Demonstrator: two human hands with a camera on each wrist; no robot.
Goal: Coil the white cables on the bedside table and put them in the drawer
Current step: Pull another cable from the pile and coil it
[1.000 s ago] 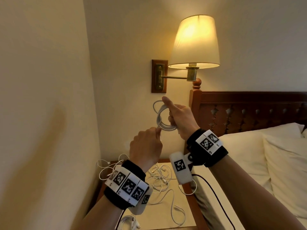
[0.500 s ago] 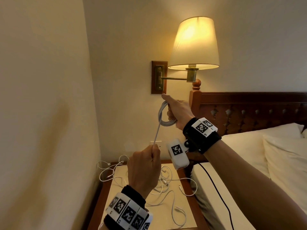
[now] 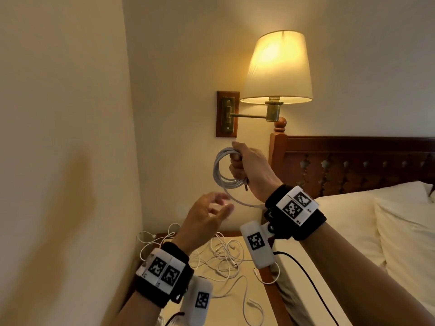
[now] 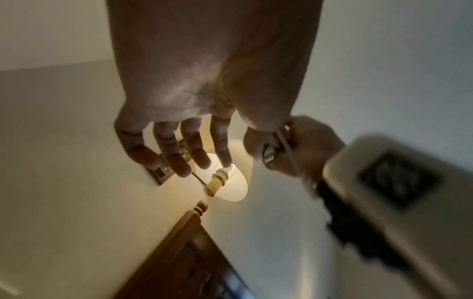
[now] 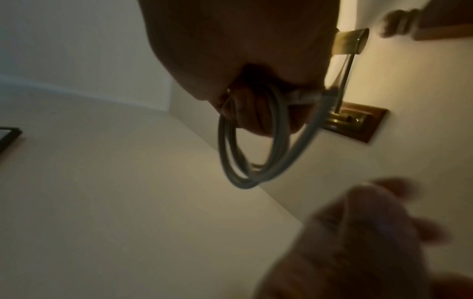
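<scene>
From the head camera there are two hands and one coiled cable. The right hand [image 3: 250,171] is raised in front of the wall, its fingers [image 3: 235,158] curled round a coiled white cable [image 3: 220,171] of several round loops, whose loose tail runs down toward the right wrist. The left hand [image 3: 207,216] is lower and just left of that tail, fingers spread and relaxed, holding nothing. Below both, a tangle of loose white cables [image 3: 223,255] lies on the pale tabletop [image 3: 233,300]; how many strands it holds cannot be counted. The tabletop has a brown wooden edge and stands in the corner between a cream wall and the bed. One wall lamp [image 3: 279,67] with a pale fabric shade, a brass arm and a wooden backplate glows above. A dark carved wooden headboard [image 3: 353,161] backs two white pillows [image 3: 353,220].

In the left wrist view, four straight fingers and a thumb point up toward the lamp's open shade, apart from one another and empty. The right hand shows beside them, with a white strand and a plug in its grip.

The right wrist view is dim. The smooth, round cable loops hang from the closed hand in front of the lamp's backplate. The left hand is a blur in the lower right corner.
</scene>
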